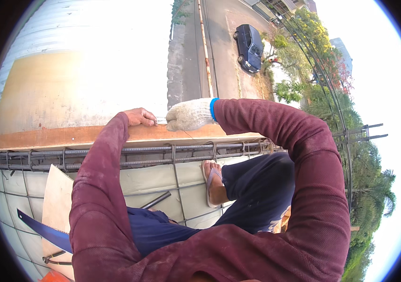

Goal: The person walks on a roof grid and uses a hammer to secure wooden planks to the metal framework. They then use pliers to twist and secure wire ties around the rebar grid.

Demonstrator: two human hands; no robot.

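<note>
While the bare left hand [140,117] is bringing its thumb and fingertips together, pinching a small, thin item [156,124] that is showing too little to identify, the right hand [190,115], wearing a pale knitted glove with a blue cuff, is curling just beside it; whether that hand is gripping anything, I cannot tell. Both hands are hovering at or resting along a long reddish-brown wooden board [80,136], which is running left to right beneath them. On its near side, steel bars [151,151] with tied loops are lying parallel to the board, and a wire mesh [178,183] is spreading over pale sheeting. A sandalled foot [215,184] is standing there, near the bars. Toward the near left, a blue saw blade [45,231] is lying across a piece of plywood [54,199], and a dark tube [156,200] is slanting beside the person's leg. Beyond the board, a bright corrugated roof [92,33] is stretching far left, while a rusty pole [205,47] is extending outward and a dark blue car [249,48] is standing far right of it.
</note>
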